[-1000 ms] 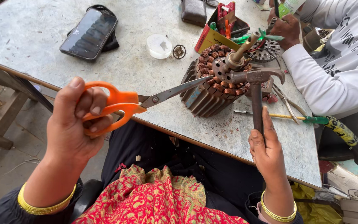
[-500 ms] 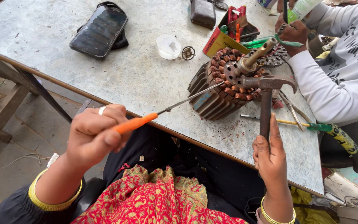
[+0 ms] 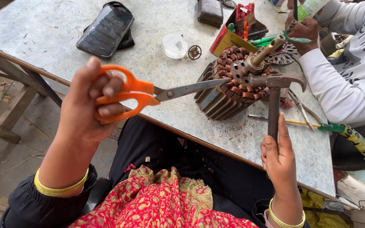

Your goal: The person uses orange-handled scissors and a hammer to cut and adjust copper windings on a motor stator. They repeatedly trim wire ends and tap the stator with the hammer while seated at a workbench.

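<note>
An open cardboard box [image 3: 230, 39], yellow and red, sat at the far side of the grey worktable [image 3: 55, 38] and held a clutter of small tools with red, orange and green handles. Near it stood a shallow round white plastic tub [image 3: 174, 45]; what it held could not be made out. A small gear [image 3: 194, 52] lay just beside the tub.

The left hand [image 3: 90, 107] was clenched through the orange loops of a pair of scissors [image 3: 146, 93], whose blades, nearly together, pointed at a motor stator [image 3: 232, 84] with copper windings lying tilted on the table. The right hand [image 3: 278, 153] gripped the handle of a rusty claw hammer [image 3: 274, 101], its head resting against the stator's top beside the shaft.

A smartphone [image 3: 104, 30] and a dark pouch [image 3: 210, 12] lay farther off. A green-handled screwdriver [image 3: 300, 123] and pliers [image 3: 300, 105] lay behind the hammer. Another person's hand [image 3: 304, 30], in a white sleeve, worked beyond the stator, partly cut off by the frame.
</note>
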